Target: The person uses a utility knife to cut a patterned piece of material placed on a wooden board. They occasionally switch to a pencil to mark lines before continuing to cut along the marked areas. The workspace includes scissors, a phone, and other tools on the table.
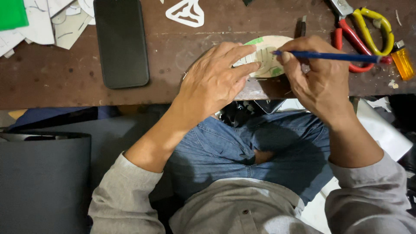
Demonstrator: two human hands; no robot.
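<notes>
A pale oval paper cut-out point(269, 55) with green marks lies on the brown wooden table point(52, 73) near its front edge. My left hand point(214, 80) lies flat on the cut-out's left side, with the fingers stretched out and pressing it down. My right hand point(318, 78) grips a blue pen point(329, 56) that points left, its tip touching the cut-out's upper part. Part of the cut-out is hidden under both hands.
A black phone point(121, 41) lies face up at the left. Red and yellow handled pliers point(362, 30) and an orange lighter point(403, 63) lie at the right. White paper scraps point(47, 21), a green sheet point(12, 13) and a white cut shape point(186, 13) sit along the back.
</notes>
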